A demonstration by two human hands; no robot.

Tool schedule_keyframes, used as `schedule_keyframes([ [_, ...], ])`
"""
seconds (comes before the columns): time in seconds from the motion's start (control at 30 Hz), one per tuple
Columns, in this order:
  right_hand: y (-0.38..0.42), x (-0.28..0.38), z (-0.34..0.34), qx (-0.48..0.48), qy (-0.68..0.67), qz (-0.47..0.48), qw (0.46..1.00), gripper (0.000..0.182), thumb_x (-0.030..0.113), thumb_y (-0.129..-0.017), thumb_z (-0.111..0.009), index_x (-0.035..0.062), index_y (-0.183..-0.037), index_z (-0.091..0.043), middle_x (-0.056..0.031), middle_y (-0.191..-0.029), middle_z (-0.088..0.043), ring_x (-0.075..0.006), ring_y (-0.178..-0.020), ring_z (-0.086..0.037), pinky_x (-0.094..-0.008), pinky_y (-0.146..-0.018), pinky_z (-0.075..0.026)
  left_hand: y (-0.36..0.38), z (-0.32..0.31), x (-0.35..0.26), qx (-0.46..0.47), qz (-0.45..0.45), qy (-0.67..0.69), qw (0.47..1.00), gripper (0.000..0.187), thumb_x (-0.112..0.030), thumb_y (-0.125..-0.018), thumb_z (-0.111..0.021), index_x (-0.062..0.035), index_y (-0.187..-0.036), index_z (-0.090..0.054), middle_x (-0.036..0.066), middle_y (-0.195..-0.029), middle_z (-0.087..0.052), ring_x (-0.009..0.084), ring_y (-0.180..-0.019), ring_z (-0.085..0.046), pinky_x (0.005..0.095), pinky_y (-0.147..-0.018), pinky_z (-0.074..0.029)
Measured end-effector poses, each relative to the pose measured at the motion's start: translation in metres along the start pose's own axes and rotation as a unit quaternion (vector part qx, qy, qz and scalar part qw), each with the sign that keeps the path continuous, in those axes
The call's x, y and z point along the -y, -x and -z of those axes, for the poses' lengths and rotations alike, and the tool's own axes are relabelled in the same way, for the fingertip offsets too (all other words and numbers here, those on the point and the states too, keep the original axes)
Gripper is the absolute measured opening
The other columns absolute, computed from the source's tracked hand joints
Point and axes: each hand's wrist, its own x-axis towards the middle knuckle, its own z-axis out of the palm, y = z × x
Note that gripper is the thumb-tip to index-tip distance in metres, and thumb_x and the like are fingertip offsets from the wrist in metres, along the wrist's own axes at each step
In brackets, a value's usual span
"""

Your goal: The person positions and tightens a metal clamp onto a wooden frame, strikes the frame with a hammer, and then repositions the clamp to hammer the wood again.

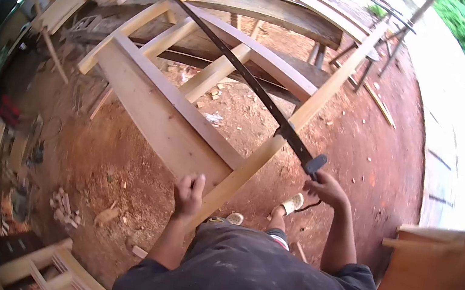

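Note:
A long dark bar clamp (239,67) lies diagonally across a pale wooden frame (254,160), its near end jutting past the frame's near rail. My right hand (328,189) is closed round the clamp's handle, just below its dark end block (316,164). Over the near left part of the frame, my left hand (188,195) is curled with the fingers bent in. Whether anything is inside that hand is hidden. Close to it are a flat wooden panel (153,122) set in the frame and a raised strip (184,103) along the panel's edge.
Thick planks (261,10) lie beneath and behind the frame. Wood shavings (138,191) cover the reddish dirt floor. At lower right stands a brown board (437,283), and at lower left a second wooden frame (54,272). Metal stand legs (388,54) rise at upper right.

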Motion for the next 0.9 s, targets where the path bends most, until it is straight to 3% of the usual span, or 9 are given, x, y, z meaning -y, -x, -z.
schedule_keyframes([
  [0.1, 0.001, 0.01, 0.01, 0.134, -0.221, -0.014, 0.966, 0.019, 0.018, -0.096, -0.061, 0.0073, -0.112, -0.057, -0.0048, -0.085, -0.064, -0.0111, -0.065, -0.058, -0.0263, -0.058, -0.049, 0.024, -0.034, -0.008, -0.077, 0.014, -0.045, 0.996, 0.036, -0.018, -0.094, -0.061, 0.0007, -0.065, -0.05, 0.005, -0.054, -0.045, 0.0115, -0.053, -0.042, 0.0358, -0.049, -0.034],
  [0.17, -0.012, -0.008, 0.018, 0.208, -0.418, -0.04, 0.883, 0.02, 0.018, -0.099, -0.058, 0.0102, -0.116, -0.054, 0.0003, -0.079, -0.055, -0.0074, -0.057, -0.048, -0.0229, -0.05, -0.041, 0.015, -0.072, -0.013, -0.122, 0.006, -0.058, 0.991, 0.035, -0.017, -0.094, -0.061, 0.0001, -0.066, -0.051, 0.011, -0.054, -0.049, 0.0167, -0.05, -0.045, 0.0381, -0.049, -0.035],
  [0.2, -0.005, 0.003, 0.014, 0.155, -0.346, -0.033, 0.925, 0.02, 0.02, -0.099, -0.059, 0.0117, -0.116, -0.054, 0.0048, -0.074, -0.045, -0.0046, -0.054, -0.037, -0.0223, -0.045, -0.032, 0.004, -0.09, -0.022, -0.116, 0.004, -0.097, 0.988, 0.035, -0.017, -0.094, -0.061, -0.0001, -0.065, -0.05, 0.014, -0.055, -0.05, 0.0212, -0.049, -0.047, 0.0394, -0.049, -0.036],
  [0.23, -0.013, -0.004, 0.018, 0.214, -0.384, -0.019, 0.898, 0.02, 0.021, -0.099, -0.059, 0.0121, -0.115, -0.054, 0.0061, -0.073, -0.042, -0.0036, -0.055, -0.036, -0.0226, -0.045, -0.03, -0.008, -0.108, -0.031, -0.11, 0.002, -0.135, 0.985, 0.035, -0.017, -0.094, -0.062, -0.0004, -0.065, -0.05, 0.016, -0.056, -0.051, 0.0256, -0.049, -0.049, 0.0408, -0.05, -0.037],
  [0.33, -0.023, 0.005, 0.059, 0.21, -0.327, -0.036, 0.921, 0.022, 0.024, -0.098, -0.061, 0.0127, -0.115, -0.053, 0.0079, -0.07, -0.039, -0.0036, -0.053, -0.034, -0.0225, -0.045, -0.03, -0.03, -0.147, -0.084, -0.085, -0.113, -0.203, 0.969, 0.034, -0.015, -0.093, -0.062, -0.0005, -0.065, -0.049, 0.018, -0.057, -0.05, 0.0328, -0.05, -0.051, 0.0426, -0.05, -0.038],
  [0.43, -0.043, 0.011, 0.123, 0.236, -0.365, -0.051, 0.899, 0.03, 0.034, -0.096, -0.063, 0.0159, -0.119, -0.055, 0.0095, -0.064, -0.035, -0.0037, -0.05, -0.03, -0.0227, -0.044, -0.024, -0.034, -0.17, -0.127, -0.112, -0.132, -0.197, 0.965, 0.033, -0.012, -0.093, -0.061, -0.0004, -0.065, -0.047, 0.017, -0.057, -0.049, 0.0349, -0.051, -0.052, 0.044, -0.049, -0.037],
  [0.63, -0.102, -0.014, 0.223, 0.255, -0.312, -0.077, 0.912, 0.024, 0.047, -0.101, -0.052, 0.0228, -0.098, -0.052, 0.0121, -0.061, -0.031, -0.0037, -0.048, -0.025, -0.0229, -0.046, -0.021, -0.011, -0.2, -0.139, -0.185, -0.086, -0.224, 0.953, 0.031, -0.01, -0.092, -0.063, 0.0009, -0.066, -0.049, 0.016, -0.056, -0.05, 0.029, -0.047, -0.046, 0.04, -0.047, -0.036],
  [0.77, -0.117, -0.017, 0.253, 0.239, -0.272, -0.067, 0.93, 0.025, 0.045, -0.101, -0.053, 0.0206, -0.097, -0.052, 0.0103, -0.063, -0.033, -0.0035, -0.049, -0.028, -0.0238, -0.045, -0.025, -0.016, -0.234, -0.124, -0.19, -0.039, -0.204, 0.96, 0.026, -0.011, -0.092, -0.063, 0.002, -0.07, -0.056, 0.01, -0.056, -0.053, 0.0174, -0.048, -0.049, 0.0349, -0.047, -0.038],
  [0.9, -0.12, -0.016, 0.255, 0.235, -0.264, -0.063, 0.933, 0.026, 0.041, -0.099, -0.058, 0.016, -0.105, -0.055, 0.0085, -0.065, -0.036, -0.0041, -0.051, -0.034, -0.0238, -0.045, -0.03, -0.073, -0.287, -0.114, -0.177, 0.02, -0.014, 0.984, 0.03, -0.018, -0.092, -0.066, 0.0016, -0.07, -0.059, 0.001, -0.057, -0.054, 0.0071, -0.054, -0.046, 0.0302, -0.048, -0.036],
])
